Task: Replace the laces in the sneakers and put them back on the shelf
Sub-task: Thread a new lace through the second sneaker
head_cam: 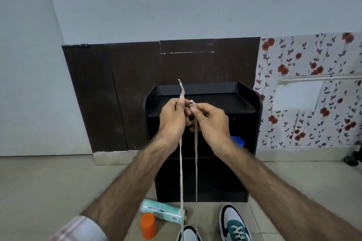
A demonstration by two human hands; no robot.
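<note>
Both hands are raised in front of the black shelf unit (246, 107), each pinching one end of a pale, flat, off-white lace (181, 172). The left hand (173, 118) grips its end between thumb and curled fingers, with the tip of the lace sticking up above the fist, slightly bent. The right hand (210, 118), just beside it and nearly touching, pinches the other end, whose short tip shows above the fingertips. From the two hands the lace hangs in two near-parallel strands, straight down past the dark shelf front to the near edge of the view, where they reach a white sneaker with black trim (189, 234), only partly in view. To its right on the tiled floor stands a second sneaker (236, 225), white, black and green, already laced in white. Left of the sneakers lie a pale green spray can (163, 211) on its side and an orange cap (148, 226).
</note>
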